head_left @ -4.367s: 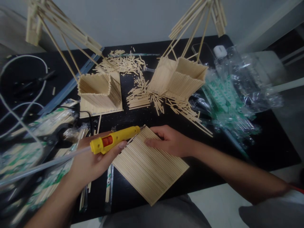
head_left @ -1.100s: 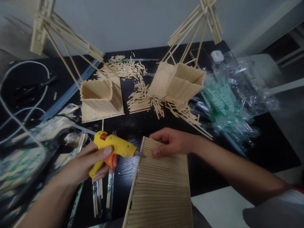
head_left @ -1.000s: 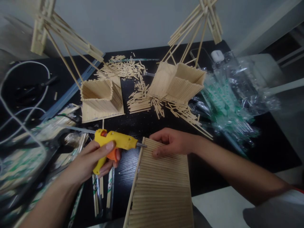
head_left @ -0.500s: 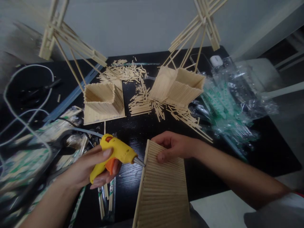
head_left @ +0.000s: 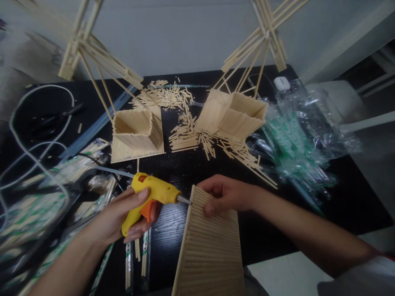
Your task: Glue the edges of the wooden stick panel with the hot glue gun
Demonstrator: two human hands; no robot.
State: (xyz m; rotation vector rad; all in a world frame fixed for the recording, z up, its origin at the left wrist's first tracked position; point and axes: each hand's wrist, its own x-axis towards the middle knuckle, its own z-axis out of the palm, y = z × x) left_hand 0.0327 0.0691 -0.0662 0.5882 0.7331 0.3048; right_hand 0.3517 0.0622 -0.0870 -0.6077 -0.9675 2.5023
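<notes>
My left hand is closed around a yellow hot glue gun with an orange trigger. Its metal nozzle meets the left edge of a panel made of wooden sticks, close to the top corner. A clear glue stick runs out of the gun's back. My right hand grips the panel at its upper edge, thumb on the ribbed face and fingers behind. The panel stands tilted in front of me, and its lower end runs out of view.
Two stick-built models with open boxes, one at left and one at right, stand at the back. Loose cut sticks lie between them. Plastic wrappers cover the right side; packaged chopsticks and a white cable are at left.
The glue gun's nozzle has moved up along the panel's left edge, toward the top corner. My right hand keeps its hold, and the view has shifted slightly.
</notes>
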